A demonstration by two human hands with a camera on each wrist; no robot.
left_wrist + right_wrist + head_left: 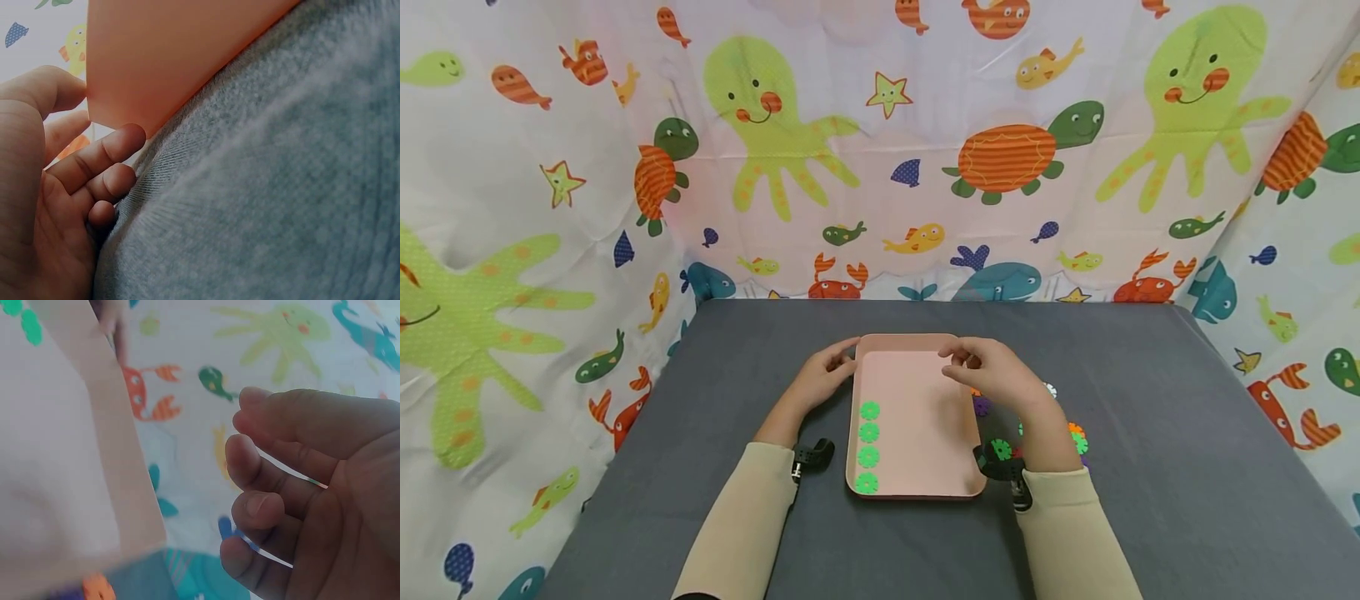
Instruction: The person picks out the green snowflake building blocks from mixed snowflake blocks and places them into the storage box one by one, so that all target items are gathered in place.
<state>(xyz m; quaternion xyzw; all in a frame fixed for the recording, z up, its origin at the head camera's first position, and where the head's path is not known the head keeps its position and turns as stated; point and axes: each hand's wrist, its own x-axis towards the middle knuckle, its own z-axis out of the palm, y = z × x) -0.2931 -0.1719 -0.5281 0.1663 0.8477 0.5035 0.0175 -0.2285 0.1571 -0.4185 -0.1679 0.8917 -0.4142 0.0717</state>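
Note:
A shallow pink tray (917, 417) lies on the grey cloth, with several green flower-shaped discs (868, 432) in a column along its left side. At the tray's far left corner is my left hand (822, 377). Its fingertips (128, 140) touch the outer wall, fingers relaxed. My right hand (996, 373) hovers over the tray's far right edge. Loosely bent and spread, its fingers (256, 509) hold nothing. Beside the tray's right wall, partly hidden under the right forearm, lie loose discs: purple (981, 406), green (1002, 449), orange (1077, 429) and white.
Grey cloth (1150, 517) covers the table around the tray. A white curtain (865, 167) printed with sea animals hangs behind the table and along both sides. Each wrist wears a black camera band (812, 455).

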